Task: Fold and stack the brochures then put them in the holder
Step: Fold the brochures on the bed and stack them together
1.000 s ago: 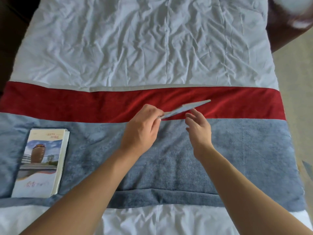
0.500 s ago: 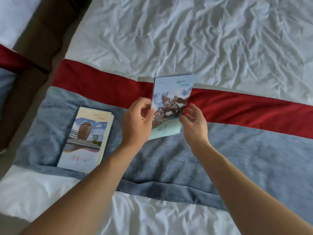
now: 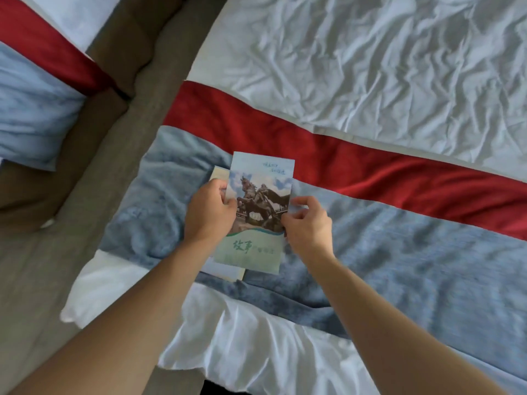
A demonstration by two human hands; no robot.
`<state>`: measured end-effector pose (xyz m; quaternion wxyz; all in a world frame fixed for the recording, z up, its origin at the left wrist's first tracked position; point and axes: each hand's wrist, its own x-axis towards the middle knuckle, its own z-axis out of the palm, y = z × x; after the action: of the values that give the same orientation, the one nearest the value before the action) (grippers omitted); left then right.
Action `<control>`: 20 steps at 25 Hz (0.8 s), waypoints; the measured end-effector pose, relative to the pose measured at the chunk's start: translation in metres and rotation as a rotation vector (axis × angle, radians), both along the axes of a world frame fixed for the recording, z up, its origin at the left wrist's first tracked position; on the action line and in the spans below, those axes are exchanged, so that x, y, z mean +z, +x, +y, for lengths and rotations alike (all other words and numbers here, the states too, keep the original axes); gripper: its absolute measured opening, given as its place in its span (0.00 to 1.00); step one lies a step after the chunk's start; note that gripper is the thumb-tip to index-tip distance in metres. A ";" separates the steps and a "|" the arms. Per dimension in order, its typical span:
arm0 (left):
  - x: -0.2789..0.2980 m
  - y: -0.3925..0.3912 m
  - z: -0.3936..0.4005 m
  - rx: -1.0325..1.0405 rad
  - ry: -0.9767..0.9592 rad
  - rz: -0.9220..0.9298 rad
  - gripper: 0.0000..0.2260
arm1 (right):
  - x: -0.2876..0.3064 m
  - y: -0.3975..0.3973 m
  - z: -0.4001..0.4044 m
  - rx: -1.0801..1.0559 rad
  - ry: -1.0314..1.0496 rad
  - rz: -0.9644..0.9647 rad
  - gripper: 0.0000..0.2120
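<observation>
A folded brochure [image 3: 258, 215] with a horse statue picture and green characters is held face up between both hands. My left hand [image 3: 209, 213] pinches its left edge and my right hand [image 3: 306, 223] pinches its right edge. It hovers over the stack of folded brochures [image 3: 224, 270] lying on the blue blanket band, covering most of it; only the stack's top left corner and lower edge show. No holder is in view.
The bed has a wrinkled white sheet [image 3: 370, 67], a red band [image 3: 370, 172] and a blue blanket band [image 3: 413, 252]. A grey carpet gap [image 3: 94, 178] runs along the bed's left edge. A second bed [image 3: 31, 89] lies at far left.
Both hands carried the horse brochure left, from the bed's middle to above the stack. It turned from edge-on to face up. The view swung left.
</observation>
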<state>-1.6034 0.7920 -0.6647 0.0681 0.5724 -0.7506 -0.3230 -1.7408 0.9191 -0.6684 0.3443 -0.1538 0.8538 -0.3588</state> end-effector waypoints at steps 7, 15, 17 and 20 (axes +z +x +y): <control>-0.019 0.052 -0.016 -0.224 -0.061 -0.150 0.16 | -0.011 0.061 -0.022 0.206 0.128 0.086 0.31; -0.030 0.059 -0.015 -0.376 -0.108 -0.180 0.29 | -0.027 0.069 -0.026 0.268 0.196 0.163 0.32; -0.030 0.061 -0.015 -0.396 -0.119 -0.193 0.28 | -0.028 0.071 -0.025 0.289 0.211 0.165 0.31; -0.030 0.066 -0.016 -0.499 -0.235 -0.181 0.31 | -0.028 0.073 -0.027 0.312 0.203 0.322 0.33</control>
<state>-1.5378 0.7755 -0.6950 -0.0147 0.3848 -0.9035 -0.1881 -1.6681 0.8925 -0.6963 0.2688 -0.3038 0.8952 -0.1847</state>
